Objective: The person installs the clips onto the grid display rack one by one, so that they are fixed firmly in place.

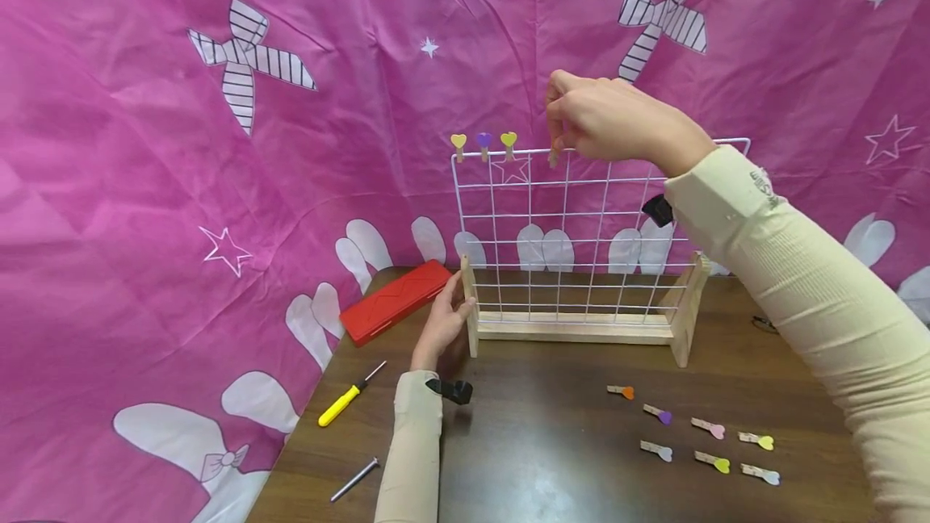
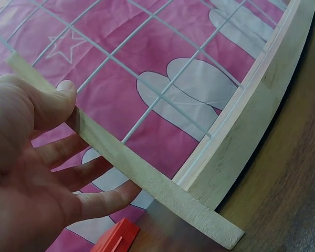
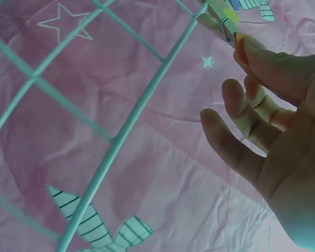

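Wooden clip (image 1: 553, 159) at grid's top edge (image 3: 138, 100)

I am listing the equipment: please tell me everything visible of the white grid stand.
The grid stand is a white wire panel between two pale, wooden-looking side pieces, joined low by a similar crossbar. It stands upright on the brown table. Three heart clips, yellow, purple, yellow, sit on the top wire, near its left end. The left hand grips the left side piece; the right hand holds another clip at this wire.
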The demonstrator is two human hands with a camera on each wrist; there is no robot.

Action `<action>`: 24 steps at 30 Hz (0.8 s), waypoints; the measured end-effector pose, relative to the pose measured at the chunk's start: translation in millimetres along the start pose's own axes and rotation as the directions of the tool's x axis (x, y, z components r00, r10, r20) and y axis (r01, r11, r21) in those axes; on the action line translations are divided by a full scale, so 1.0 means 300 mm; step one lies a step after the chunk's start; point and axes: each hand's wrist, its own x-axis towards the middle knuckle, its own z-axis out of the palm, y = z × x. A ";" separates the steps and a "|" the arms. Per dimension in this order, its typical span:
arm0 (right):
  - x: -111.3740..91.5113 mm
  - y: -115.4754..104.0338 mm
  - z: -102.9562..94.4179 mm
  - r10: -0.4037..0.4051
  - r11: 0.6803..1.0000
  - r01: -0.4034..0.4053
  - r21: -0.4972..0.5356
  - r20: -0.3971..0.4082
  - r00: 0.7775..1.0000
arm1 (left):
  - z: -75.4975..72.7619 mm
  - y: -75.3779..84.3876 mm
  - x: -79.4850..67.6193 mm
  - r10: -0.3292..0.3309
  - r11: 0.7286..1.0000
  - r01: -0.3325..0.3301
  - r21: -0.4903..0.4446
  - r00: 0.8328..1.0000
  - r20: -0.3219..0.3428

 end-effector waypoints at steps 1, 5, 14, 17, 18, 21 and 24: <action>0.016 -0.001 0.000 0.006 1.000 -0.006 -0.005 0.005 1.000 | 0.000 -0.001 0.000 0.002 1.000 -0.002 0.005 1.000 -0.004; 0.067 -0.002 0.003 0.019 0.999 -0.018 -0.028 0.013 1.000 | 0.002 -0.001 -0.003 0.014 1.000 -0.014 0.008 1.000 -0.009; 0.101 0.003 0.012 0.040 0.998 -0.037 -0.048 0.052 0.998 | 0.005 0.008 -0.004 -0.001 1.000 0.001 0.013 1.000 -0.001; 0.105 0.006 0.017 0.041 0.998 -0.038 -0.041 0.073 0.996 | 0.005 0.007 -0.002 0.006 1.000 -0.006 0.005 1.000 0.003; 0.107 0.005 0.019 0.041 0.999 -0.038 -0.037 0.082 0.996 | 0.004 0.006 -0.002 0.006 1.000 -0.006 0.002 1.000 0.003; 0.115 0.003 0.024 0.038 0.999 -0.035 -0.033 0.096 0.995 | 0.003 0.001 -0.001 0.012 1.000 -0.012 -0.001 1.000 0.003; 0.120 -0.004 0.025 0.051 0.998 -0.047 -0.039 0.105 0.993 | 0.000 -0.002 -0.002 0.014 1.000 -0.014 0.006 1.000 -0.001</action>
